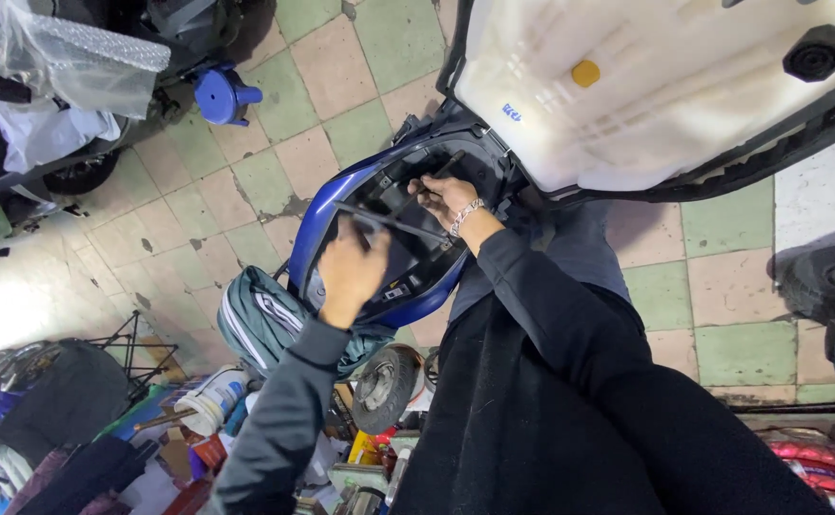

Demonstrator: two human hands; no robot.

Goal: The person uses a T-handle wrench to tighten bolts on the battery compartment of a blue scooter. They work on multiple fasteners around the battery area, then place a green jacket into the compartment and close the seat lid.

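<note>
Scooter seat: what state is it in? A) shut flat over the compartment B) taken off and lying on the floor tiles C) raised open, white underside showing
C: the seat is tipped up, its white underside facing the camera, and both the left hand and the right hand are in the open blue-rimmed compartment beneath it.

This is a scooter repair workshop; a blue scooter point(341, 205) stands opened up on a worn floor of green and pink tiles point(246, 124), its seat point(665, 86) tipped up so the pale underside shows; another vehicle, wrapped in clear plastic sheeting point(65, 52), is parked nearby with its wheel point(79, 174) visible; a loose small wheel point(386, 386) lies among cluttered bottles and containers point(210, 401); a blue plastic stool point(222, 93) sits on the tiles; a dark tyre point(818, 281) shows at the edge.
</note>
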